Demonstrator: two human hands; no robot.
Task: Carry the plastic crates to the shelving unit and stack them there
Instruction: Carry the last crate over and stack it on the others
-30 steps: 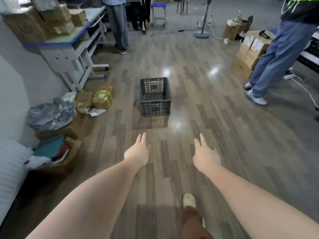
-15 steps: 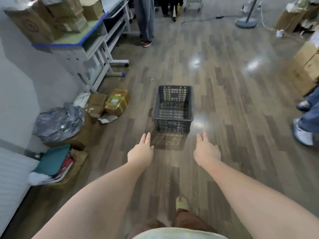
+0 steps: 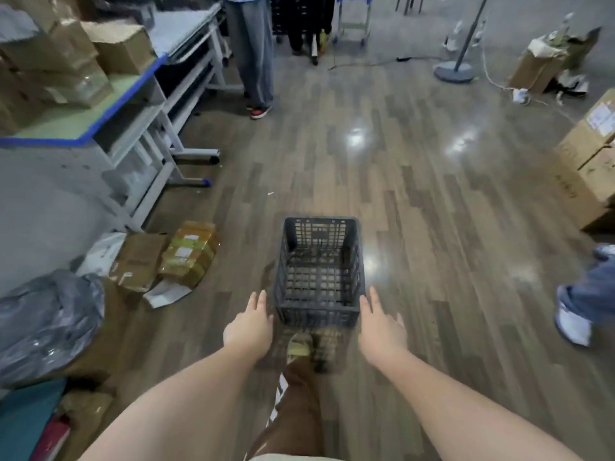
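A dark crate (image 3: 319,274) sits upright on the wood floor (image 3: 432,201), straight ahead at 12 o'clock of the person, its mesh bottom bare. The left hand (image 3: 248,326) reaches toward its near left corner, at 11 o'clock, with fingers straight and loosely together; the fingertips lie just beside the wall, and whether they touch it cannot be told. The right hand (image 3: 381,329) is at the near right corner, at 1 o'clock, its grip spread, thumb apart from the fingers, holding nothing; contact with the crate is likewise unclear. A shoe (image 3: 299,347) and a brown trouser leg (image 3: 296,410) show below the crate, partly blurred. At 10 o'clock a tabletop (image 3: 76,121) carries cardboard boxes (image 3: 66,58), cut off by the left edge. Parcels (image 3: 186,254) and a grey bag (image 3: 46,321) lie on the floor at 9 o'clock. Two bystanders are cut off: legs (image 3: 249,51) at 12 o'clock, a foot (image 3: 572,322) at 3 o'clock.
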